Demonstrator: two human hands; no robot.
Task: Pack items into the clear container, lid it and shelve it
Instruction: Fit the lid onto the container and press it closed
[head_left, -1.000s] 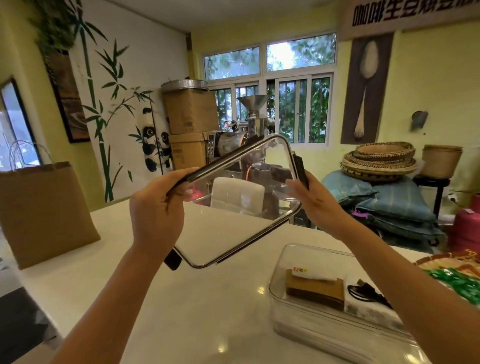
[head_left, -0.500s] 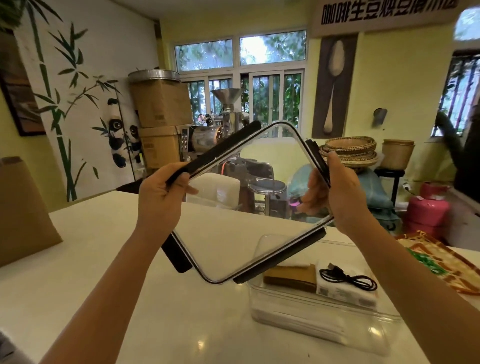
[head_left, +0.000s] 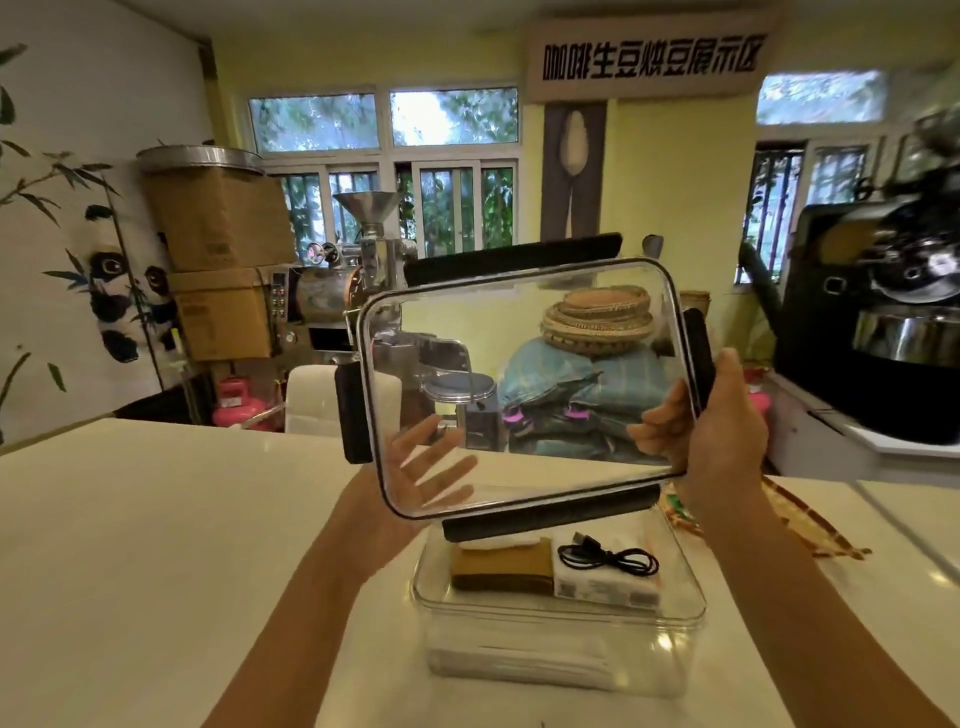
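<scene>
Clear rectangular plastic container (head_left: 561, 618) sits open on our white countertop (head_left: 156, 545), right in front of us, with a flat brown box (head_left: 501, 569), a white packet (head_left: 605, 590) and a coiled black USB cable (head_left: 608, 558) inside. We're holding its clear lid with black clip flaps (head_left: 519, 374) up in the air just above it, tilted nearly upright facing us. Our right hand (head_left: 727, 431) grips the lid's right edge, thumb on the near side by the black flap, fingers curled behind the plastic. Our left hand (head_left: 415, 473) is behind the lower left corner, fingers straight and spread; we see them through the plastic. Can't tell if they're actually touching it. Behind the counter there's a black roasting machine (head_left: 883, 332) and stacked cardboard boxes (head_left: 218, 260).
</scene>
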